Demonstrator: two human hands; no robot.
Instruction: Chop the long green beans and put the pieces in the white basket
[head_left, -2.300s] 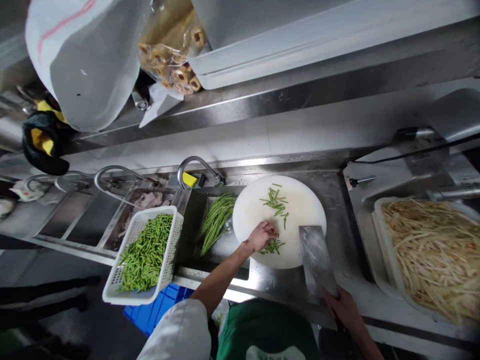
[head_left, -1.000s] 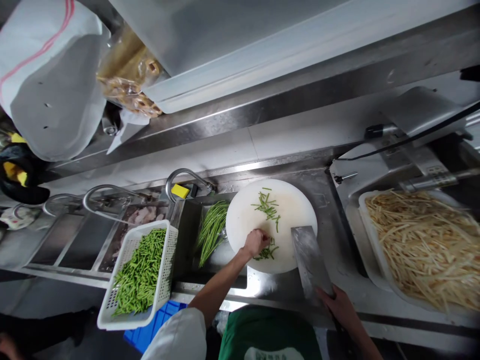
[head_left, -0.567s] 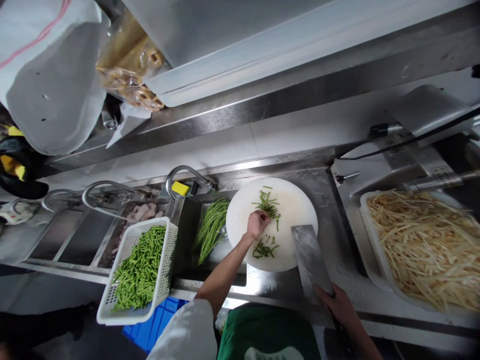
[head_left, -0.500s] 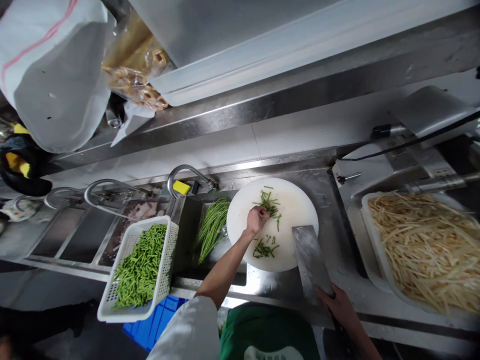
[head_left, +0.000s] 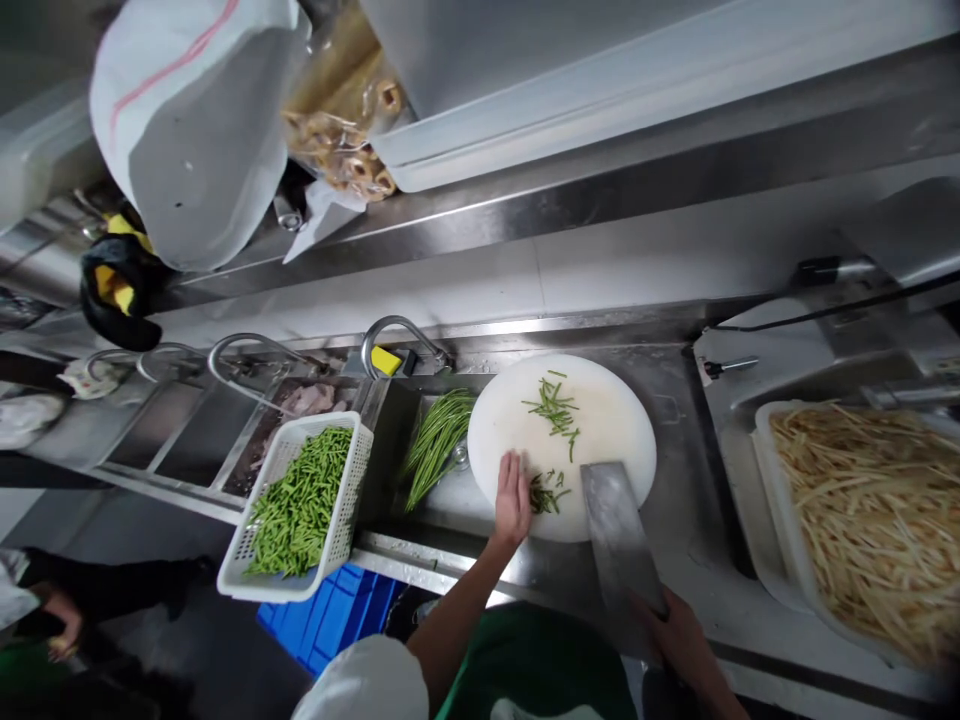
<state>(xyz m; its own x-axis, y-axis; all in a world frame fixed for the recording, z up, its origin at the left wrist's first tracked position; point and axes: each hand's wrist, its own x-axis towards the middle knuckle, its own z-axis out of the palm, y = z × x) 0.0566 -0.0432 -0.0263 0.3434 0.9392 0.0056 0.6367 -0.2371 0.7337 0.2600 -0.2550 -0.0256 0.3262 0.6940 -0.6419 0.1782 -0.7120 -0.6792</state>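
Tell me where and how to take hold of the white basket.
Best grip for the white basket is probably the rim midway along both long sides, coming from above with the fingers outside. The basket is oblong and open-topped, its raised rim standing clear of the heaped green pieces. Its near end juts past the counter edge, so keep it level.

The left grip (head_left: 514,497) has moved from the upper cut stems (head_left: 553,405) to the left side of the lower pile (head_left: 547,494), its fingers now straightened. The cleaver (head_left: 619,525) has shifted leftward across the board (head_left: 615,420).
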